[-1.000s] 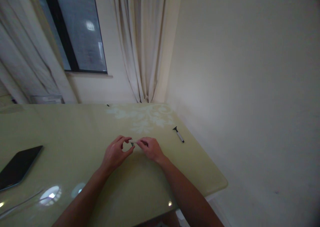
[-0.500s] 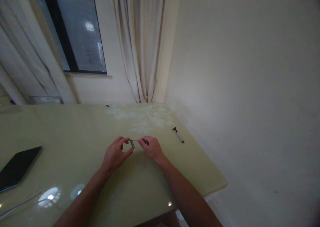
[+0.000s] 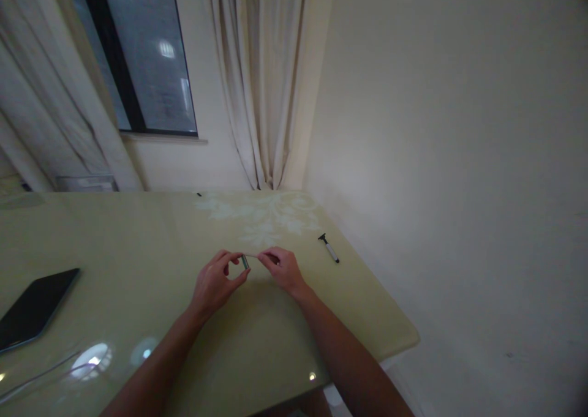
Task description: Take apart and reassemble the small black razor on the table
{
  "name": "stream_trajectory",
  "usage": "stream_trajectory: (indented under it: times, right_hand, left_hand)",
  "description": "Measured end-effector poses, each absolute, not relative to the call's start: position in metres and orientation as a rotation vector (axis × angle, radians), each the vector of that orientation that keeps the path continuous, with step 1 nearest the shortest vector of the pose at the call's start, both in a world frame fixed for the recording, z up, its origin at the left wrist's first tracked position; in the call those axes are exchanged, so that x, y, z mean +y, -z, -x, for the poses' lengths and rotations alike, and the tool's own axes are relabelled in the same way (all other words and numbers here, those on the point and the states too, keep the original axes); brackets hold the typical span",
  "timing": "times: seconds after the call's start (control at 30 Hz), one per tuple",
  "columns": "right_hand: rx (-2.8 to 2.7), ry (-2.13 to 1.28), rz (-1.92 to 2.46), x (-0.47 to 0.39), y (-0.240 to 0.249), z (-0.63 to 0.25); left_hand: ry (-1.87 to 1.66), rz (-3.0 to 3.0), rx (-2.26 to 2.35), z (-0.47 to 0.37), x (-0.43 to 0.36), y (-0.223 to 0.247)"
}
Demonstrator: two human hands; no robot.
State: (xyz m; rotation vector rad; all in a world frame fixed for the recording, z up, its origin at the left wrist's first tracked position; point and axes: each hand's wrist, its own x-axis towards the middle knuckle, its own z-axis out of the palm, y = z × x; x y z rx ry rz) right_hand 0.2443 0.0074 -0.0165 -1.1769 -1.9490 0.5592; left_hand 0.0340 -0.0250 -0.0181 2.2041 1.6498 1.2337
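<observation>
Both my hands meet above the middle of a glossy pale green table [image 3: 138, 239]. My left hand [image 3: 215, 282] pinches a small dark piece [image 3: 245, 261] between thumb and forefinger. My right hand [image 3: 282, 269] grips the other end of the same thin, light-coloured stick-like item, whose shape is too small and dim to make out. A disposable razor [image 3: 329, 247] with a dark head and white handle lies on the table to the right of my hands, near the wall.
A dark phone or tablet [image 3: 34, 307] lies flat at the table's left. A thin cable [image 3: 37, 377] runs along the near left edge. Behind the table are a window [image 3: 142, 56] and pale curtains [image 3: 261, 80]. A plain wall stands close on the right.
My hands have stayed together at the same spot. The fingers have shifted slightly, and the small dark piece at my left fingertips shows more than a second ago.
</observation>
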Motion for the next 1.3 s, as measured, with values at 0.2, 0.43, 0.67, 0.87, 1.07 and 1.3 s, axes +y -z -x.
stream_trajectory:
  times: [0.2, 0.43, 0.67, 0.87, 1.07, 1.3]
  right_hand:
    - [-1.917, -0.456, 1.241, 0.011, 0.015, -0.251]
    - [-2.039, -0.526, 1.14, 0.01, 0.011, -0.253]
    - [-2.039, -0.587, 1.089, 0.008, 0.009, -0.255]
    - [-2.005, -0.491, 1.196, 0.009, 0.009, -0.257]
    - [-2.04, -0.548, 1.125, 0.01, 0.01, -0.258]
    - [-2.069, -0.637, 1.076, 0.012, 0.011, -0.261]
  left_hand:
    - [-1.294, -2.163, 1.612, -0.036, -0.025, 0.015]
    - [-1.311, -2.177, 1.616, -0.037, -0.027, 0.013]
    - [-1.302, -2.196, 1.586, -0.036, -0.027, 0.014]
    - [-1.312, -2.185, 1.617, -0.037, -0.027, 0.014]
    - [-1.298, -2.177, 1.609, -0.037, -0.027, 0.015]
    - [-1.324, -2.194, 1.605, -0.036, -0.026, 0.016]
